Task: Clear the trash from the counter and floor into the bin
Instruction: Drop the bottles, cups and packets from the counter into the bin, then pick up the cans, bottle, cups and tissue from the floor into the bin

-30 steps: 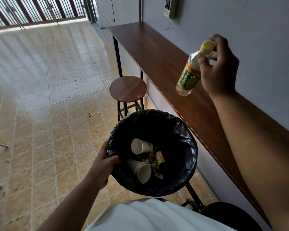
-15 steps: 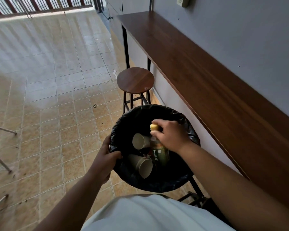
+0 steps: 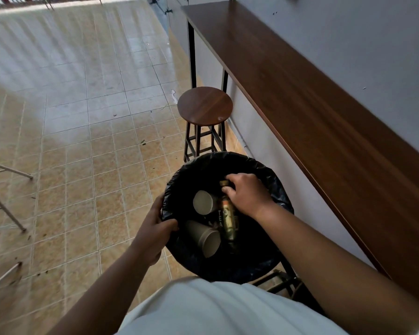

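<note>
A round bin lined with a black bag (image 3: 271, 252) is held in front of me. My left hand (image 3: 155, 228) grips its left rim. My right hand (image 3: 246, 193) reaches down inside the bin, fingers closed around the neck of a tea bottle (image 3: 228, 220) with a yellow cap. The bottle stands nearly upright among the trash. Two paper cups (image 3: 205, 201) lie on their sides in the bin, one above the other, left of the bottle.
A long brown wooden counter (image 3: 312, 97) runs along the grey wall on the right. A round wooden stool (image 3: 205, 106) stands just beyond the bin. Tan floor tiles (image 3: 82, 141) carry small bits of debris. Metal legs (image 3: 7, 170) show at the left edge.
My right hand brought the bottle from above the counter down into the bin and now holds it deeper among the cups. My left hand stayed on the rim.
</note>
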Motion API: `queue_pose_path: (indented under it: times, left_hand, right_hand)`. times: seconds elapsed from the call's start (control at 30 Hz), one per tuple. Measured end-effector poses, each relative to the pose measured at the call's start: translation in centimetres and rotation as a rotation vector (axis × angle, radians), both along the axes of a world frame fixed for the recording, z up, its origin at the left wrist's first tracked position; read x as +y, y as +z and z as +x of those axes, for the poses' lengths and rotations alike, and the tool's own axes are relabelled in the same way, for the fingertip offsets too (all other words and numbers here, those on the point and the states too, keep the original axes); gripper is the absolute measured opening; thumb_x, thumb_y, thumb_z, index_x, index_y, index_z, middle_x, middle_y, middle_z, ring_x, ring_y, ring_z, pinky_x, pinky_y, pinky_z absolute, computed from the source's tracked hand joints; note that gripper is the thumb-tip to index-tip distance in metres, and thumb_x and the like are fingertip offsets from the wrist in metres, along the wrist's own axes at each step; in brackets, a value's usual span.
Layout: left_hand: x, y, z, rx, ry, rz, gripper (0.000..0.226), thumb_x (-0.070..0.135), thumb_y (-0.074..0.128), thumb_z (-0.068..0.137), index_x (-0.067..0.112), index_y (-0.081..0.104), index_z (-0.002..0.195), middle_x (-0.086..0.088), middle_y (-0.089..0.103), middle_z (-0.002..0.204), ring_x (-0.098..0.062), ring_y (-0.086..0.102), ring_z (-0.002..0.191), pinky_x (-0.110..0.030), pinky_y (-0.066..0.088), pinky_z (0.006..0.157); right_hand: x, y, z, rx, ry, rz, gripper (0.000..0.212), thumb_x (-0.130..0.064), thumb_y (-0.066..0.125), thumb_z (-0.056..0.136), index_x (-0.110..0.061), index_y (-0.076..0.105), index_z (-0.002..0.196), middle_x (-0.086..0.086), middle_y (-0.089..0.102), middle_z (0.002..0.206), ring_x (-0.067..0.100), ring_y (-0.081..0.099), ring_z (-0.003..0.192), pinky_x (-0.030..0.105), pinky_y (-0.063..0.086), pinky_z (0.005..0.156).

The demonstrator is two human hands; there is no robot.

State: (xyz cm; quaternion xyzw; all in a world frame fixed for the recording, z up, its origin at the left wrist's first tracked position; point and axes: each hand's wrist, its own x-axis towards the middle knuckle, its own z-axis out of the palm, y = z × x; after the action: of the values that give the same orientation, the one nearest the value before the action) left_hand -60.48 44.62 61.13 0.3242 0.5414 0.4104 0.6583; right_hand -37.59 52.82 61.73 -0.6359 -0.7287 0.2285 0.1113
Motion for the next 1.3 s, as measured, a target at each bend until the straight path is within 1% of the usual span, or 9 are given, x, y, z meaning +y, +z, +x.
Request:
queue_pose_path:
  times: [0.17,0.3,0.43,0.63,0.83,0.97,1.1,1.23,1.3]
  left_hand:
    - [-0.5,-0.3,-0.3,-0.018,0.040,-0.006,0.078,-0.010,0.054,0.067,0.025,0.046,0.137,-0.013,0.066,0.115,-0.032,0.066,0.104,-0.038,0.059,0.073]
    - [-0.9,-1.0,-1.0,-0.011,0.085,-0.006,0.078,-0.008,0.053,0.065,0.026,0.047,0.135,-0.013,0.065,0.117,-0.032,0.066,0.106,-0.041,0.058,0.077]
    - [-1.2,-1.7,-2.1,0.019,0.146,-0.029,0.080,-0.007,0.053,0.063,0.024,0.044,0.137,-0.013,0.063,0.119,-0.033,0.064,0.108,-0.040,0.056,0.076]
    - [-1.9,-3.4,-4.1,0.065,0.243,-0.045,0.076,-0.010,0.053,0.066,0.029,0.048,0.132,-0.012,0.063,0.119,-0.033,0.063,0.110,-0.045,0.055,0.083]
    - [-0.6,-6.2,-8.2,0.104,0.245,-0.068,0.074,-0.026,0.039,0.080,0.022,0.044,0.137,-0.008,0.064,0.117,-0.033,0.060,0.114,-0.050,0.051,0.093]
    - [0.9,-8.9,-12.1,0.098,0.176,-0.128,0.078,-0.026,0.041,0.080,0.025,0.043,0.140,-0.006,0.064,0.119,-0.030,0.061,0.114,-0.044,0.053,0.088]
    - [2.8,-13.3,-16.2,0.094,0.119,-0.211,0.079,-0.021,0.048,0.079,0.027,0.042,0.141,-0.012,0.060,0.128,-0.034,0.057,0.120,-0.049,0.049,0.095]
    - [5.3,-20.0,-18.4,0.105,0.120,-0.296,0.067,-0.015,0.049,0.088,0.025,0.043,0.141,-0.006,0.062,0.127,-0.028,0.059,0.117,-0.043,0.051,0.090]
    - [6.4,-24.3,-18.9,0.122,0.143,-0.322,0.060,-0.007,0.052,0.091,0.025,0.043,0.141,-0.007,0.061,0.132,-0.026,0.060,0.118,-0.044,0.050,0.095]
  right_hand:
    - [-0.6,0.6,1.2,0.042,-0.009,0.170,0.032,-0.026,0.065,0.089,-0.014,0.067,0.118,0.009,0.069,0.111,0.028,0.064,0.104,0.036,0.054,0.086]
    - [-0.8,0.6,2.4,-0.044,-0.025,0.370,0.029,-0.020,0.067,0.085,-0.011,0.069,0.113,0.009,0.070,0.108,0.029,0.060,0.102,0.037,0.050,0.086]
    - [-0.5,-0.4,3.4,-0.103,-0.068,0.378,0.039,-0.018,0.069,0.082,-0.009,0.064,0.119,0.013,0.064,0.114,0.034,0.055,0.107,0.043,0.048,0.092]
    - [-0.3,-2.5,2.3,0.029,-0.193,0.031,0.054,-0.019,0.061,0.091,-0.005,0.044,0.141,0.021,0.056,0.134,0.038,0.053,0.123,0.037,0.044,0.100]
    - [-0.3,-5.7,-1.0,0.105,-0.300,-0.188,0.028,-0.021,0.055,0.092,-0.010,0.065,0.116,0.018,0.070,0.107,0.037,0.063,0.103,0.034,0.048,0.082]
    - [-0.1,-8.5,-3.9,0.140,-0.387,-0.304,0.029,-0.020,0.054,0.093,-0.009,0.063,0.118,0.015,0.068,0.112,0.035,0.062,0.106,0.029,0.046,0.080]
    - [0.1,-13.5,-7.2,0.122,-0.454,-0.351,0.028,-0.020,0.054,0.094,-0.007,0.061,0.118,0.017,0.068,0.112,0.036,0.062,0.104,0.029,0.043,0.073]
    - [0.9,-20.6,-10.2,0.125,-0.467,-0.354,0.022,-0.018,0.055,0.091,-0.005,0.064,0.107,0.018,0.070,0.105,0.037,0.062,0.102,0.039,0.051,0.083]
    - [1.7,-25.3,-11.1,0.128,-0.461,-0.362,0.023,-0.022,0.053,0.087,-0.007,0.064,0.100,0.016,0.070,0.101,0.037,0.063,0.100,0.043,0.052,0.084]
